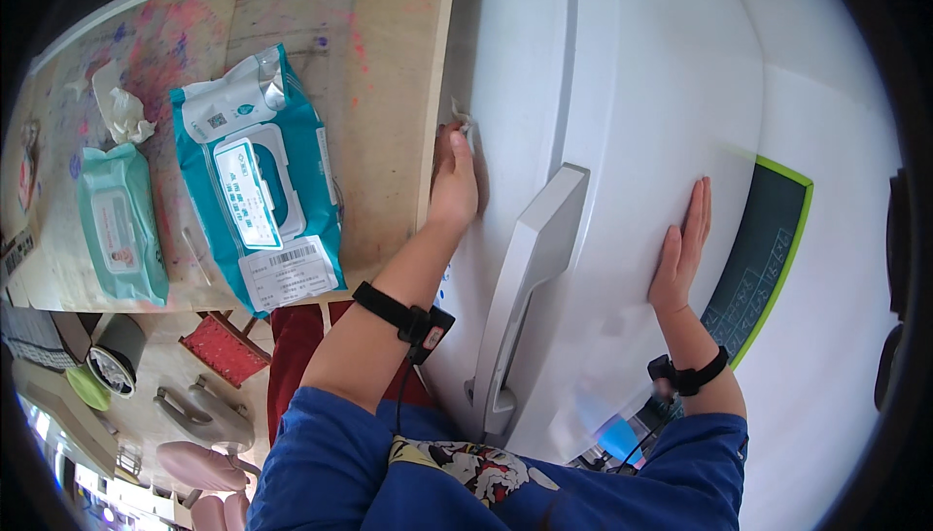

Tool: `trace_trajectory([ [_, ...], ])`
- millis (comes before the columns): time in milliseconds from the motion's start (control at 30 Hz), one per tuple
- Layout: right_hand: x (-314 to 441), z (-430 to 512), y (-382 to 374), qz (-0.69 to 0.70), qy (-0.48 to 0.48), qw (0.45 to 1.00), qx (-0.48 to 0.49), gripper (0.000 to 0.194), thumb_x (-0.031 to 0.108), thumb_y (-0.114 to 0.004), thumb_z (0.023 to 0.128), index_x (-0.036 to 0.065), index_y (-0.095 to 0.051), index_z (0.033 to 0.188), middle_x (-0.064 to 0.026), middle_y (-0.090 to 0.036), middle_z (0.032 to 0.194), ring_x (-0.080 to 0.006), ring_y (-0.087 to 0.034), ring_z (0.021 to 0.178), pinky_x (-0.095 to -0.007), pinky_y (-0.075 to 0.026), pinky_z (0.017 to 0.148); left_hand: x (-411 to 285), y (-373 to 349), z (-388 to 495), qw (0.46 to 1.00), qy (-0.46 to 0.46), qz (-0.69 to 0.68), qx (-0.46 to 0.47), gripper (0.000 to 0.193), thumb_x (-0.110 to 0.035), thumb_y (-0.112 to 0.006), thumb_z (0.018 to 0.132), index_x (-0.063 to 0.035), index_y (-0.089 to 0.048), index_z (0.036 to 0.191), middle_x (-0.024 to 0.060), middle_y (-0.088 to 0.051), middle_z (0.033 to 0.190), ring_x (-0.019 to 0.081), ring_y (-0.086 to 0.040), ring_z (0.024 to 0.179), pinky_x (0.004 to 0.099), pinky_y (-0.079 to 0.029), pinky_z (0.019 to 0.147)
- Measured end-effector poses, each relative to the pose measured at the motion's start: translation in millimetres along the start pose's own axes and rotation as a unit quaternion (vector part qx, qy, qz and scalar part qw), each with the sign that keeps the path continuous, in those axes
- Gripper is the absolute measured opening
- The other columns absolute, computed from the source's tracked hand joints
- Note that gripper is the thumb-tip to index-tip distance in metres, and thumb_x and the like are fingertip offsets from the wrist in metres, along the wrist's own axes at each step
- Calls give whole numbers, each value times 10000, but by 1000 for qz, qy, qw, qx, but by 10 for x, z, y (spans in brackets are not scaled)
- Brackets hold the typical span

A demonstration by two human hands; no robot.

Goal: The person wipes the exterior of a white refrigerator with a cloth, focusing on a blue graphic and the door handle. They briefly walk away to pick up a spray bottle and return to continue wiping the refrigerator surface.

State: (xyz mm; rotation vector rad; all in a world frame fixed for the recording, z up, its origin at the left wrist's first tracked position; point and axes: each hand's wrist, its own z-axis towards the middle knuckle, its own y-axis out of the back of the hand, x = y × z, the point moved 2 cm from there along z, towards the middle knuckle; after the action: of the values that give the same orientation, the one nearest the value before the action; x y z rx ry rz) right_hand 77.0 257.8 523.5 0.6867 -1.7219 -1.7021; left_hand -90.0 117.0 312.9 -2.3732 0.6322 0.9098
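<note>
A white refrigerator (pixel 619 130) with a long grey-white handle (pixel 532 261) fills the middle of the view. In the narrow gap between its surface and the table edge is my left hand (pixel 455 181), thumb up, closed around a crumpled white wipe (pixel 463 114); its other fingers are partly hidden. My right hand (pixel 681 261) rests flat on the white surface to the right of the handle, fingers extended, holding nothing. Both wrists wear black straps with small devices.
On the stained table (pixel 393 94) lie a large teal wipes pack (pixel 313 167), a smaller mint wipes pack (pixel 149 239) and crumpled tissue (pixel 127 115). A green-framed blackboard (pixel 758 254) is at right. Below stand a red stool (pixel 222 349), a bin (pixel 116 356) and pink chairs (pixel 197 465).
</note>
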Motion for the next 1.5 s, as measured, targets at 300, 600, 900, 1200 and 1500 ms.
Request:
trace_trajectory([
  [300,8,-10,5,6,-10,1000,4,597,289,-334,978,18,-253,1503,-176,-227,1570,-333,-198,1452,-415,-150,1177,77,36,38,1000,4,-8,23,658,-559,-206,1020,-84,-324,1459,145,-333,1487,258,-275,1392,351,-184,1150],
  [600,2,-8,1,6,-8,1000,0,598,260,-351,963,23,-257,1504,-173,-228,1570,-328,-203,1451,-411,-151,1176,0,49,40,999,17,-22,32,698,-576,-194,1012,-71,-270,1488,149,-257,1524,268,-206,1423,359,-142,1163],
  [900,2,-9,5,11,-8,1000,-1,593,264,-345,968,24,-259,1503,-173,-233,1568,-329,-200,1452,-413,-155,1178,-135,100,-56,992,17,-81,96,741,-594,-182,1004,-58,-216,1516,153,-181,1562,277,-136,1453,367,-100,1176],
  [1200,-2,-9,5,8,-10,1000,2,598,281,-338,969,30,-258,1506,-173,-230,1569,-332,-198,1453,-413,-150,1179,-169,-21,-444,953,-251,63,158,737,-569,-153,1008,-64,-103,1542,214,47,1599,348,47,1484,461,23,1175],
  [1500,-1,-17,6,6,-15,1000,5,602,299,-332,973,29,-254,1506,-175,-227,1569,-334,-191,1455,-417,-147,1179,-591,-139,-70,926,-310,109,185,626,-461,-184,1039,-103,-123,1548,166,3,1613,323,24,1490,488,27,1172],
])
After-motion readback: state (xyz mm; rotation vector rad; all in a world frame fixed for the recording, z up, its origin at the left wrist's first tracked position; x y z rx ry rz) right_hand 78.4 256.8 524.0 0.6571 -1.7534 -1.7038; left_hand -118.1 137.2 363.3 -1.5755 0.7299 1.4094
